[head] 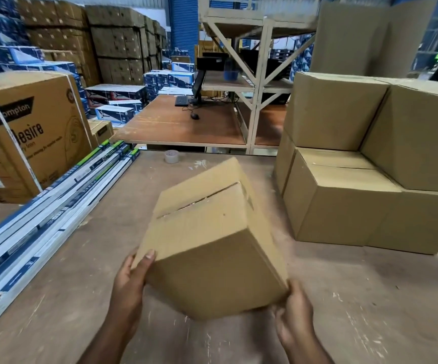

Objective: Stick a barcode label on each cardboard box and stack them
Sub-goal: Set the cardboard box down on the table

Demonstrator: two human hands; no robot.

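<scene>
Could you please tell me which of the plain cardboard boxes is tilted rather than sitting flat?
The plain brown cardboard box held at the front, gripped by the left hand and right hand; the stacked plain brown boxes on the right sit flat.

Box (212, 240): matt brown cardboard. Table (344, 298): scuffed, dusty wood board. Tape roll (171, 156): glossy plastic.

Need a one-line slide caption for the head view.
Both hands, left hand and right hand, hold a tilted cardboard box above the worktable, stacked boxes at right.
</scene>
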